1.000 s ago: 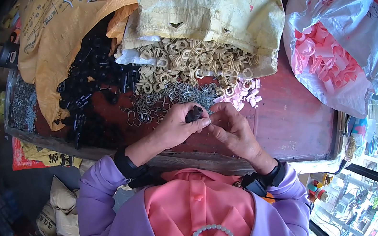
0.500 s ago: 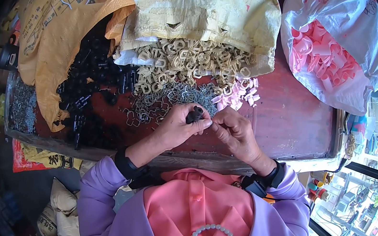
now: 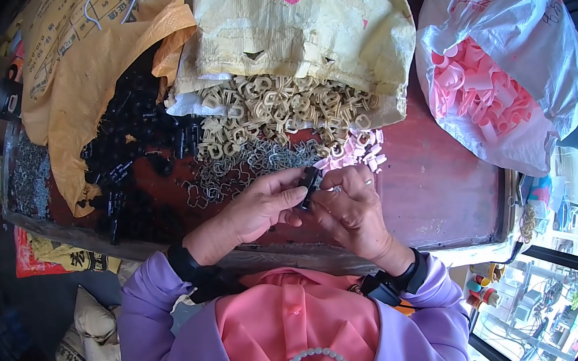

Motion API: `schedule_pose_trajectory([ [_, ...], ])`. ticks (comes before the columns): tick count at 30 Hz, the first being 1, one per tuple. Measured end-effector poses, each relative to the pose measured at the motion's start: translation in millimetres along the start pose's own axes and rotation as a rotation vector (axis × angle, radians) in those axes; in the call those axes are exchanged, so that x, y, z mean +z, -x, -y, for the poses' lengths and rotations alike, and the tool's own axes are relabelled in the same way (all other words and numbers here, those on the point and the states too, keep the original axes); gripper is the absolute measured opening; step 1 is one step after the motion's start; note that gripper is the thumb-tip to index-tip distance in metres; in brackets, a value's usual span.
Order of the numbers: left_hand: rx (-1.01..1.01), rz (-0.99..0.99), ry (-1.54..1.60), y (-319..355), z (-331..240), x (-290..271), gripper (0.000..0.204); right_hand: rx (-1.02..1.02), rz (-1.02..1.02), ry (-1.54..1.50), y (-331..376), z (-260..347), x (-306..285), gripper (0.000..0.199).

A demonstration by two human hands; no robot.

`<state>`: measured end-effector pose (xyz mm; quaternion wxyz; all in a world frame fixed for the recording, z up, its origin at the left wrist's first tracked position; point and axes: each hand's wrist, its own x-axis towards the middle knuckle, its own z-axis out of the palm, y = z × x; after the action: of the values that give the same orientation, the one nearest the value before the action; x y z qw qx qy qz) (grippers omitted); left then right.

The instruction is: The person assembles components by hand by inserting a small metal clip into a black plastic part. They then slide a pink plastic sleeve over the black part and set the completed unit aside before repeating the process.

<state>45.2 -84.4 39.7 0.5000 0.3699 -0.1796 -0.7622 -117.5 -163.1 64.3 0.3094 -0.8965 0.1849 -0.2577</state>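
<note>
A small black plastic part (image 3: pixel 311 181) stands nearly upright between my hands over the table's near side. My left hand (image 3: pixel 259 207) pinches it between thumb and fingers. The curled fingers of my right hand (image 3: pixel 357 214) press together against its right side; whether they grip the part or a tiny piece is hidden. Just beyond my hands lie thin bent metal clips (image 3: pixel 234 173) and small light-pink pieces (image 3: pixel 358 150). Beige plastic loops (image 3: pixel 280 109) form a heap behind them.
A cream sack (image 3: pixel 296 26) spills the loops. On the left, an orange sack (image 3: pixel 72 69) lies beside many black parts (image 3: pixel 120 171). A white bag (image 3: pixel 523 36) of pink curved pieces (image 3: pixel 483 89) sits back right. The red table (image 3: pixel 441 202) has a raised near edge.
The black part has turned from a slant to nearly upright. My right fingers have moved from beside it onto its right side. The whole view has shifted slightly.
</note>
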Motion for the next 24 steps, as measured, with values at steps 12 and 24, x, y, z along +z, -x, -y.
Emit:
schedule_pose_trajectory([
  [12,-0.031,0.093,-0.010,-2.0,9.1,-12.1,0.033,-0.029,0.082,0.109,-7.5,1.0,3.1,0.020],
  [24,-0.063,0.131,-0.046,-4.4,9.3,-15.2,0.030,0.005,0.079,0.101,-5.3,-2.6,9.5,0.015],
])
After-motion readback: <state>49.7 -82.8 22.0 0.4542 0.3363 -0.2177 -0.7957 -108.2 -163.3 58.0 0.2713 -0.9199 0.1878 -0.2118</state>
